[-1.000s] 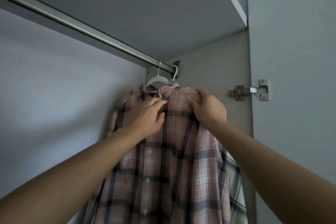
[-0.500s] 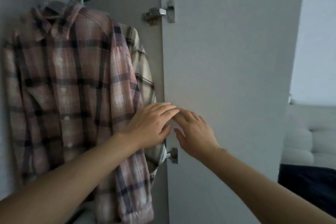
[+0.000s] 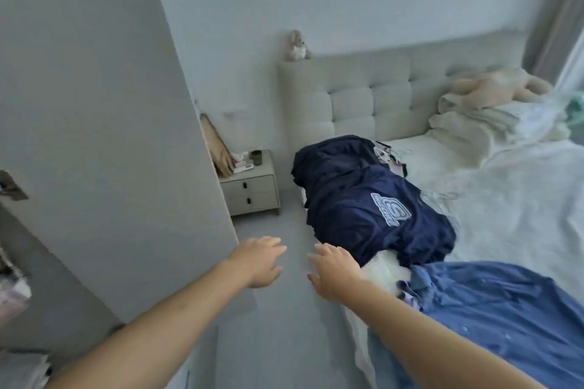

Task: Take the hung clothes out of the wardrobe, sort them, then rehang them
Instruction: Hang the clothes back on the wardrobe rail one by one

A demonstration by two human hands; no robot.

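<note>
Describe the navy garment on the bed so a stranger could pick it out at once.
Start at the bed with the tufted headboard. Along its near edge, on the side toward the nightstand, clothes lie in a heap; the navy garment is the top dark one. A pale printed logo sets it apart from the lighter blue shirt lying nearer the camera.

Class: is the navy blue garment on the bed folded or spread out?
Spread out: the navy blue garment lies loosely rumpled across the white bed, printed logo up.
</note>
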